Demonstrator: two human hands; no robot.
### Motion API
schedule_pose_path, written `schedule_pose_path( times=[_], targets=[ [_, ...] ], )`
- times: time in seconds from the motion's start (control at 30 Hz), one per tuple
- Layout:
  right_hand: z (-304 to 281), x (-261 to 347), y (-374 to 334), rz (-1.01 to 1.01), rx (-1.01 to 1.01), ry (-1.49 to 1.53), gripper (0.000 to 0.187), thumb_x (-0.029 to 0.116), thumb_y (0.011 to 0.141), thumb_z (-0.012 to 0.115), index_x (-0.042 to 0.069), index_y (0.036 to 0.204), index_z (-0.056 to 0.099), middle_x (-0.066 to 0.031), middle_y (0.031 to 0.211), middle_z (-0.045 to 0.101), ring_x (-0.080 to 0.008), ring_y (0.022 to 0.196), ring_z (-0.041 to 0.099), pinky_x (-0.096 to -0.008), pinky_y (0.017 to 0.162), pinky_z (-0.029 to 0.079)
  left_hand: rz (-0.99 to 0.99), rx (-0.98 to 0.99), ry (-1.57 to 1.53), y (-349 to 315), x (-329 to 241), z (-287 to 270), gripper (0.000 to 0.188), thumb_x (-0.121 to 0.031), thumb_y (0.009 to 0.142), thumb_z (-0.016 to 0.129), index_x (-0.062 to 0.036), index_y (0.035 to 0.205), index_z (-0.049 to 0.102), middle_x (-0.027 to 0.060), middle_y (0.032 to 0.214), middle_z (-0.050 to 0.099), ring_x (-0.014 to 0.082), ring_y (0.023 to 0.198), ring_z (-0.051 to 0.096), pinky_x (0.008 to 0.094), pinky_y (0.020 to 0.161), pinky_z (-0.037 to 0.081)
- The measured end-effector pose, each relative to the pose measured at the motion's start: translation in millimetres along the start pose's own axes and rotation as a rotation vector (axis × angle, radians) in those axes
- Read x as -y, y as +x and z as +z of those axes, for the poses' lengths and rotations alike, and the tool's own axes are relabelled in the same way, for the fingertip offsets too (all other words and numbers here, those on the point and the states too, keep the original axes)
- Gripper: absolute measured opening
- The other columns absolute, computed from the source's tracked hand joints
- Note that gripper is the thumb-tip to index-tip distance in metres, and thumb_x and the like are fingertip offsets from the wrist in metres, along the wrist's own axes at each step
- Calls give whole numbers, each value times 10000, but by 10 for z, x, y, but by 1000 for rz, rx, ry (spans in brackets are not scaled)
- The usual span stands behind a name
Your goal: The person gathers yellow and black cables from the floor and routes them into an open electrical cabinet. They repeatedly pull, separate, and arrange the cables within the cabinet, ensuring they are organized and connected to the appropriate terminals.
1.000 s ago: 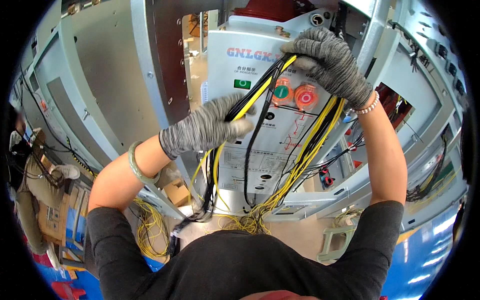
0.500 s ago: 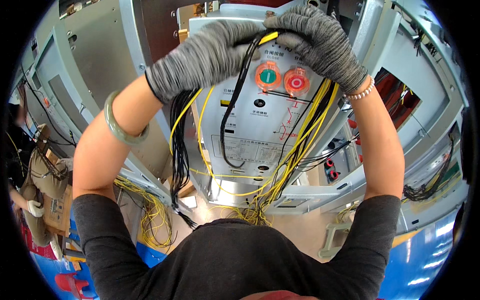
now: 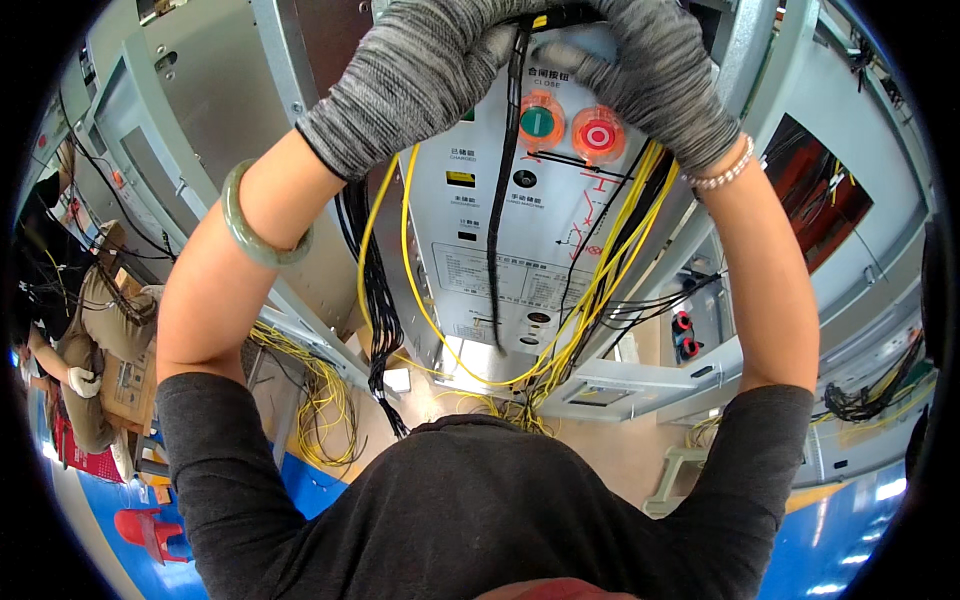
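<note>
Grey knit gloves cover both my hands, raised at the top edge of the view in front of a light grey switchgear panel [image 3: 480, 225]. My left hand [image 3: 425, 80] is closed around a black wire bundle [image 3: 572, 16] with a bit of yellow in it. My right hand [image 3: 660, 85] curls over the same bundle from the other side. The fingertips of both hands are partly cut off by the frame's edge. From between the hands a black strip [image 3: 504, 190] hangs down the panel. Below the hands sit a green button [image 3: 537, 122] and a red button [image 3: 598, 135] under clear orange-rimmed covers.
Yellow and black wires [image 3: 620, 250] run down the panel's right side; a black wire bundle [image 3: 375, 300] hangs at its left. Coiled yellow wires [image 3: 325, 410] lie low at left. A green stool [image 3: 678, 480] stands lower right. Another person's gloved hand [image 3: 84, 381] shows far left.
Both hands have shifted upward in the view, with the wire bundle between them. The black strip, curved and hooked at its end before, now hangs nearly straight.
</note>
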State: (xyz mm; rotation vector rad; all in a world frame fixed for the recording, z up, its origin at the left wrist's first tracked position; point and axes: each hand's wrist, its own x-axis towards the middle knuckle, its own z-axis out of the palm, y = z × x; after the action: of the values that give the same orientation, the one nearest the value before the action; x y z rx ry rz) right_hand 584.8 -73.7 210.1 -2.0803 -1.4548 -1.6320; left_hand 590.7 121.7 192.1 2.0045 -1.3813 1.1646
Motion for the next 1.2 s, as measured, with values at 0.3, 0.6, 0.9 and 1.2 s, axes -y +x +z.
schedule_pose_path(
  times=[0.3,0.6,0.9,1.2],
  targets=[
    [322,284,-30,57,-117,64,265,208,789,671,40,976,587,-116,760,603,-265,631,584,-338,597,487,-455,250,-646,-27,38,-95,314,-29,904,501,-10,1217,523,52,1042,612,108,931,570,240,817,479],
    [-46,407,-38,105,-28,-191,168,48,761,645,47,924,602,-130,813,610,-290,743,613,-372,660,492,-575,356,-897,38,194,-195,382,-115,833,626,-23,1200,571,37,943,631,93,690,614,212,565,531],
    [142,577,-339,-84,300,-354,277,88,746,609,112,1019,639,-82,1045,638,-247,919,626,-347,790,518,-882,368,-770,207,100,-177,287,-299,855,619,-29,953,632,10,659,548,81,509,481,213,451,399],
    [-127,305,14,56,48,-337,156,113,791,625,57,936,610,-131,842,611,-304,801,600,-402,731,475,-676,345,-179,254,-183,-212,286,-260,858,606,-71,1070,634,55,680,639,150,561,608,297,540,495]
  ],
)
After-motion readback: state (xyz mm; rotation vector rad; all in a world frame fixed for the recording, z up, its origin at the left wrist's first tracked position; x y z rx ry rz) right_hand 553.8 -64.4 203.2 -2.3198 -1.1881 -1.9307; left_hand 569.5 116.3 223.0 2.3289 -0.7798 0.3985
